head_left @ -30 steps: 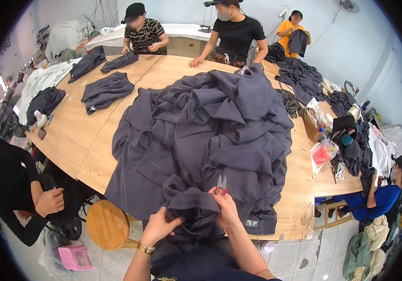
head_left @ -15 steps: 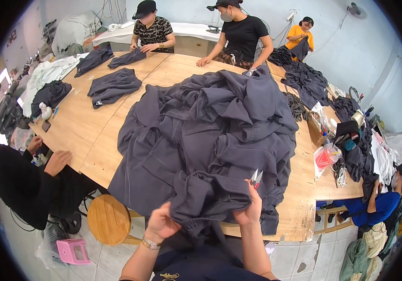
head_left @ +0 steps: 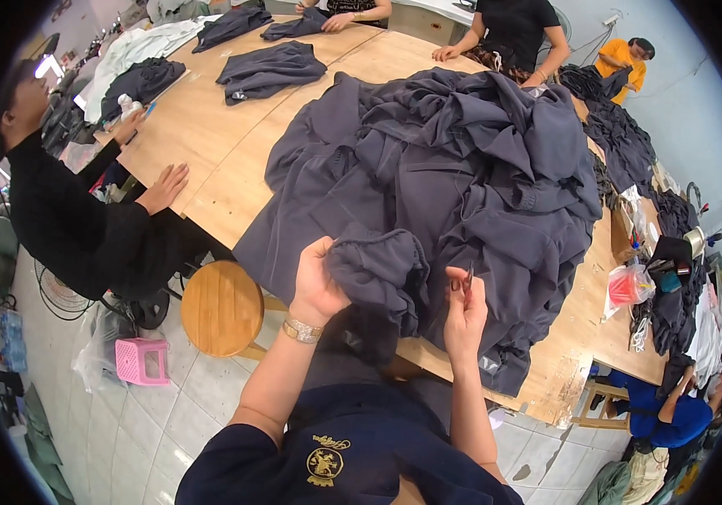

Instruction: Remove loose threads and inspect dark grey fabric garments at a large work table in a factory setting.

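the left hand (head_left: 317,286) is curled shut on a bunched fold of the dark grey garment (head_left: 378,273), thumb on top and fingers tucked under the cloth, lifting that fold just above the near edge of the surface (head_left: 209,160). a metal bracelet (head_left: 302,330) sits on its wrist. the right hand (head_left: 464,313) is closed narrow around a small pair of thread snips (head_left: 468,276), whose thin blades stick up from between thumb and forefinger; the hand sits just beside the held fold, touching the same garment along its right side. whether the blades touch the cloth cannot be told.

the garment hangs partly over the surface edge toward the person's dark blue shirt (head_left: 352,446). behind it, and touching it, lies a large heap of the same dark grey clothing (head_left: 453,160), covering the middle of the wooden surface.

below the surface to the left stand a round wooden stool (head_left: 222,307) and, on the tiled floor, a small pink plastic stool (head_left: 142,360). a person in black (head_left: 74,227) sits at the left side with one hand flat on the surface. on the right edge lies a clear bag with something red inside (head_left: 630,286).

farther off, a folded dark garment (head_left: 272,69) lies alone on the bare wood, and other people work at the far end, one in an orange top (head_left: 622,67).
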The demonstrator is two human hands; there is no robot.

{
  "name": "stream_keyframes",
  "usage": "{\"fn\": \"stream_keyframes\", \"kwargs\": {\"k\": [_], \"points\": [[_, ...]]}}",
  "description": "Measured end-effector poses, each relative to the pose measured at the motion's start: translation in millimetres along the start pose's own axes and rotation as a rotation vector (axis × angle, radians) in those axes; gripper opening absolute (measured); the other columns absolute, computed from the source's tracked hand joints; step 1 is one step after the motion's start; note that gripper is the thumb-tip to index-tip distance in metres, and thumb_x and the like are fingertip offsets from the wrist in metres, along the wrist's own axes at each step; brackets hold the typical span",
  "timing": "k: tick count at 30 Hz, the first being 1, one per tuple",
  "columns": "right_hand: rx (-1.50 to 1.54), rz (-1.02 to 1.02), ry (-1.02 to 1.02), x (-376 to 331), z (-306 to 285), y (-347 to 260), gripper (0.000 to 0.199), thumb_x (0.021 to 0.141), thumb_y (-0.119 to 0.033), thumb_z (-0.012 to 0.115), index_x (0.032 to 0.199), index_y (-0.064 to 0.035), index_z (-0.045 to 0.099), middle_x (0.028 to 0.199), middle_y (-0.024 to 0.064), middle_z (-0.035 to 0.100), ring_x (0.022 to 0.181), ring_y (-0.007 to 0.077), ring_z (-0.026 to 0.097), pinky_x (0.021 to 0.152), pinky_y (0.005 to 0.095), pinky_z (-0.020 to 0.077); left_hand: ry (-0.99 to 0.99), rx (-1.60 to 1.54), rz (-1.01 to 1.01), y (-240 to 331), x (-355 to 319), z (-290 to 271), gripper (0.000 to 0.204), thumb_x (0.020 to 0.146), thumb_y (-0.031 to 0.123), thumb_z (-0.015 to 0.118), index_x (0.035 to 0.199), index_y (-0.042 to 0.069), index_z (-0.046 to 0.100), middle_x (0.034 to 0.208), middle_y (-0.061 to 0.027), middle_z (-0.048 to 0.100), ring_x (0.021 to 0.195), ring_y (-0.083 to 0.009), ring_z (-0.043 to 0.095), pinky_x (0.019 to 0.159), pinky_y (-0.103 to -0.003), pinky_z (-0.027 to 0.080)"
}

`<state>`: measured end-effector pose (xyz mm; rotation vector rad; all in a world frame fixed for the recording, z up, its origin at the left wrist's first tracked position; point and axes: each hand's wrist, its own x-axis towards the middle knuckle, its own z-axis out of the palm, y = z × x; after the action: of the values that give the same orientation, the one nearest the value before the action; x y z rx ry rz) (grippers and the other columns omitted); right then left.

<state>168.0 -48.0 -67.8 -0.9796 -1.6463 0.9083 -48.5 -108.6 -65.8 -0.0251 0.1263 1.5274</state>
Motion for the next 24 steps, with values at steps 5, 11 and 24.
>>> {"fn": "stream_keyframes", "kwargs": {"k": [5,11,24], "points": [[0.231,0.138,-0.120,5,10,-31,0.015,0.094,-0.005,0.053,0.106,-0.0009,0.061,0.070,-0.0094,0.043,0.059,-0.0011,0.034,0.052,0.0146,0.0265,-0.111,0.069,-0.015,-8,-1,2,0.038,0.087,0.017,0.036,0.111,-0.002,0.057,0.112,-0.0158,0.063,0.104,-0.0291,0.059,0.098,-0.043,0.043],[0.331,0.082,-0.321,18,25,-50,0.031,0.083,0.000,0.066,0.113,-0.0019,0.062,0.068,-0.0092,0.045,0.055,-0.0019,0.030,0.049,0.0149,0.0231,0.074,0.421,0.083,-23,-4,10,0.033,0.092,0.012,0.039,0.119,-0.002,0.054,0.114,-0.0107,0.062,0.103,-0.0190,0.060,0.092,-0.034,0.046],[0.640,0.418,-0.191,34,22,-24,0.011,0.087,-0.012,0.067,0.087,-0.0016,0.065,0.066,-0.0064,0.053,0.051,0.0007,0.041,0.046,0.0176,0.0307,0.161,2.024,0.634,-48,-5,40,0.054,0.077,0.015,0.071,0.127,0.001,0.054,0.113,-0.0183,0.059,0.098,-0.0264,0.059,0.090,-0.032,0.044]]}}
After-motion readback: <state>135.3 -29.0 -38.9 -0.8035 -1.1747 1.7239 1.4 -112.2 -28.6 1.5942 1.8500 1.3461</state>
